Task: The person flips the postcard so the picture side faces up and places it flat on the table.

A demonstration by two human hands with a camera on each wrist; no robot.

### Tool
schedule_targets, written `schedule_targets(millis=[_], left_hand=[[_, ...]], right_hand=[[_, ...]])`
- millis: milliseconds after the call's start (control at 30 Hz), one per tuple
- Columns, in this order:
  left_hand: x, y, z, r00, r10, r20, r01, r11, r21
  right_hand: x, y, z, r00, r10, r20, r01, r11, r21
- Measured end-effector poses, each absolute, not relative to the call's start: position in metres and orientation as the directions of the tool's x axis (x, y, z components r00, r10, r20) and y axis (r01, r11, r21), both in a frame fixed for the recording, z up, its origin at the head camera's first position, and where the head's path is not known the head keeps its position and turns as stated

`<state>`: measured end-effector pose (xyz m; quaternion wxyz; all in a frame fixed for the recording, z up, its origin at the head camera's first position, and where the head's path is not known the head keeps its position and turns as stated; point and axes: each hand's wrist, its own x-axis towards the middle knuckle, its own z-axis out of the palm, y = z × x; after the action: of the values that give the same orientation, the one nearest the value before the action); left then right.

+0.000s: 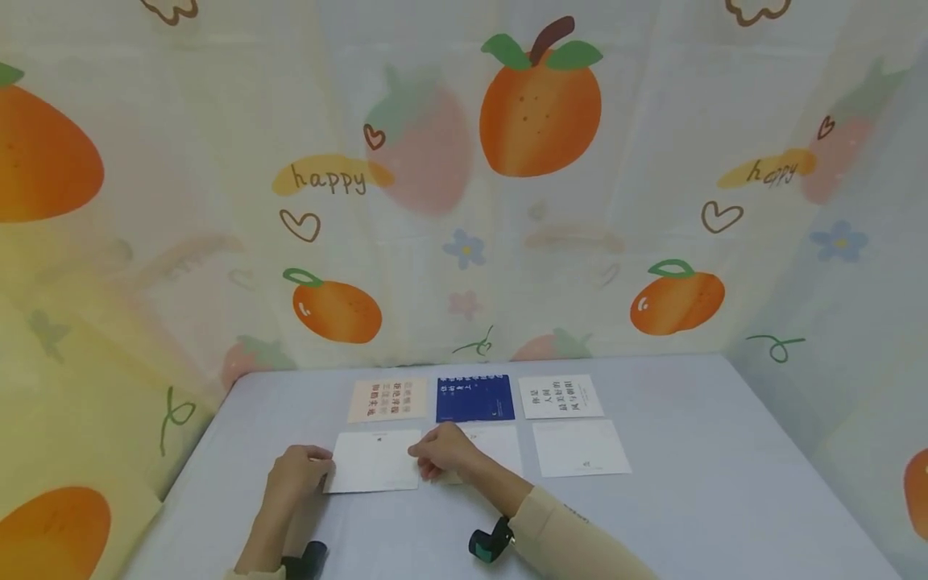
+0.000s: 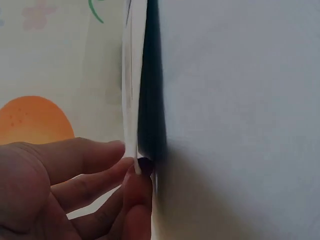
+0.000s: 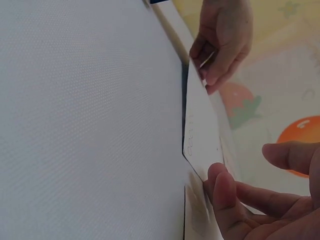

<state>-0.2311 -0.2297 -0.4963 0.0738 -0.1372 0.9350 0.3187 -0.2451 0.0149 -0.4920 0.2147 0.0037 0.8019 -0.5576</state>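
A white postcard [image 1: 373, 467] lies at the front left of two rows of cards, tilted up from the cloth in the right wrist view. My left hand [image 1: 293, 475] pinches its left edge between thumb and fingertips. At the opposite edge is my right hand [image 1: 445, 451], its fingertips touching the card's corner while the thumb [image 3: 290, 156] stands apart. Behind that wrist, a second white card [image 1: 496, 443] is partly hidden. Faint print shows on the held postcard's face.
In the back row lie a cream card with red and brown writing [image 1: 387, 400], a dark blue card [image 1: 474, 399] and a white card with black writing [image 1: 561, 396]. Another white card [image 1: 582, 449] lies front right. A fruit-print curtain [image 1: 507, 242] rises behind the white-covered table [image 1: 696, 499].
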Motion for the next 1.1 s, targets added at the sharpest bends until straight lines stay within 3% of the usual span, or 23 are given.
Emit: schedule_targets(millis=[500, 1100], left_hand=[[-0.235, -0.238, -0.504, -0.941, -0.218, -0.258, -0.335, 0.698, 0.633], [-0.233, -0.243, -0.504, -0.94, -0.196, -0.28, -0.338, 0.658, 0.673]], right_hand=[[-0.241, 0.012, -0.489, -0.912, -0.201, -0.358, 0.236, 0.456, -0.858], [-0.241, 0.009, -0.491, -0.905, -0.218, -0.365, 0.247, 0.429, -0.869]])
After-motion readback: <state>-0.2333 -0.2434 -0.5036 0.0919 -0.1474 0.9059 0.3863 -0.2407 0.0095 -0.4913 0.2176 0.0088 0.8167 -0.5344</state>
